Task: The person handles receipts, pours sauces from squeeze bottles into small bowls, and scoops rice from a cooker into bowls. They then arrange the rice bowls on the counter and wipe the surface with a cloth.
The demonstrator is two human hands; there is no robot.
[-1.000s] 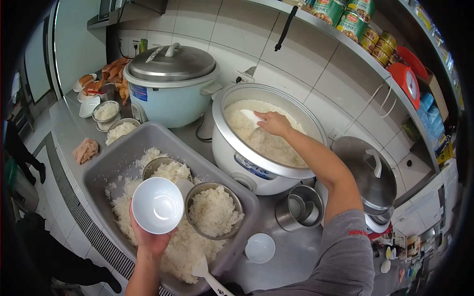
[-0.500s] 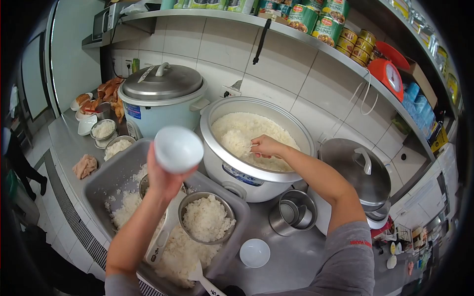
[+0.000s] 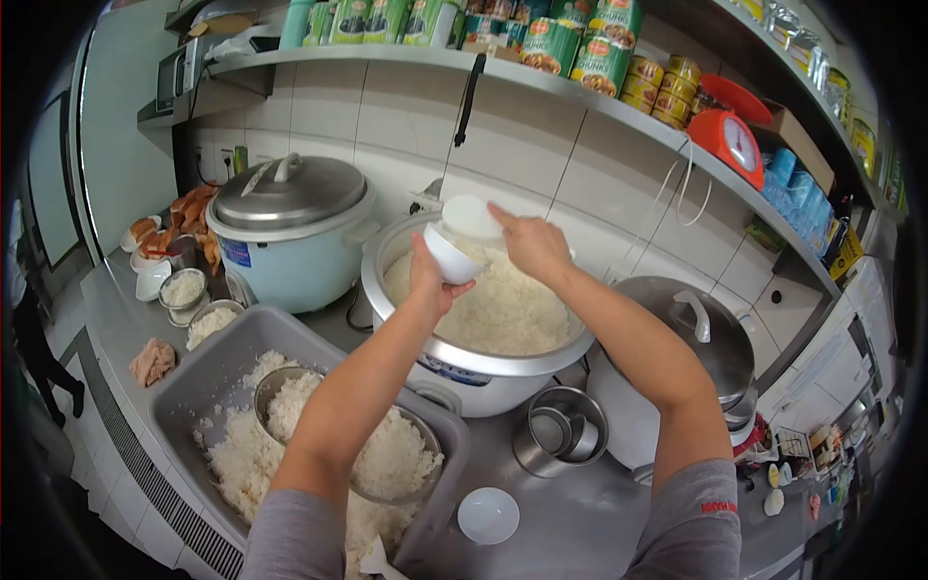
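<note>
My left hand [image 3: 435, 280] grips a small white bowl [image 3: 452, 256], tilted over the large open rice cooker [image 3: 474, 362]. Just above the bowl's rim, my right hand [image 3: 535, 246] holds a white, rounded rice paddle [image 3: 470, 217], its handle hidden in my fingers. Rice shows under the paddle's edge at the mouth of the bowl. Loose cooked rice [image 3: 512, 309] fills the cooker beneath both hands. Below my left forearm, a grey tub [image 3: 208, 362] holds heaped rice and metal bowls of rice, partly covered by the arm.
A second white bowl [image 3: 488, 515] sits on the steel counter near metal cups [image 3: 561, 432]. Lidded cookers [image 3: 290, 232] stand left and right [image 3: 677, 329]. Cans [image 3: 551, 46] and a red scale [image 3: 727, 145] line the shelf above. Roasted poultry [image 3: 193, 217] lies far left.
The bowl in my left hand has moved right and up from above the tub to the open cooker. My right hand has risen out of the rice, bringing the paddle to the bowl.
</note>
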